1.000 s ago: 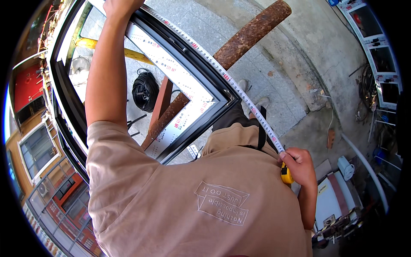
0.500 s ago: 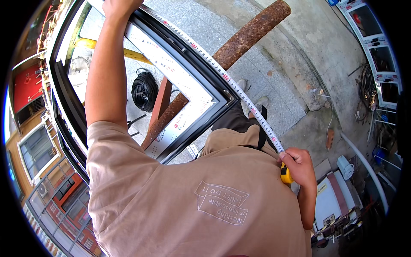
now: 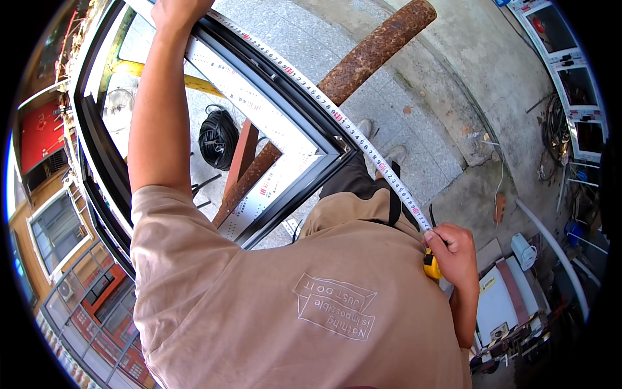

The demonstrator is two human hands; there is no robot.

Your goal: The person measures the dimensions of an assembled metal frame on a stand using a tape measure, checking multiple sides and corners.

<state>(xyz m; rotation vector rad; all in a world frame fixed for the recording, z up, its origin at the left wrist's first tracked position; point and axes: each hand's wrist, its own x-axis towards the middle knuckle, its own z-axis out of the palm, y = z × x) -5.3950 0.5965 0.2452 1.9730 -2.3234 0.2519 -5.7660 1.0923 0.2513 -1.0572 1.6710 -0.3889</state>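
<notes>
My right hand is closed around a tape measure with a yellow and black case, close to my right side. Its white blade is pulled out straight and runs up and to the left, along the outer edge of a black and white frame. The frame's mitred corner lies in front of my waist, and the blade reaches past it to the case. At the top edge, my left hand is on the frame's far part beside the blade. Its fingers are cut off by the picture's edge.
A thick rusty pipe passes beneath the frame, near a reddish-brown bar. A black cable coil lies on the paving. White framed panels stand at the right, above a white machine. A yellow bar shows through the frame.
The frame, blade and rusty pipe sit very slightly further left in the picture. Both hands keep nearly the same places, and the blade stays pulled out.
</notes>
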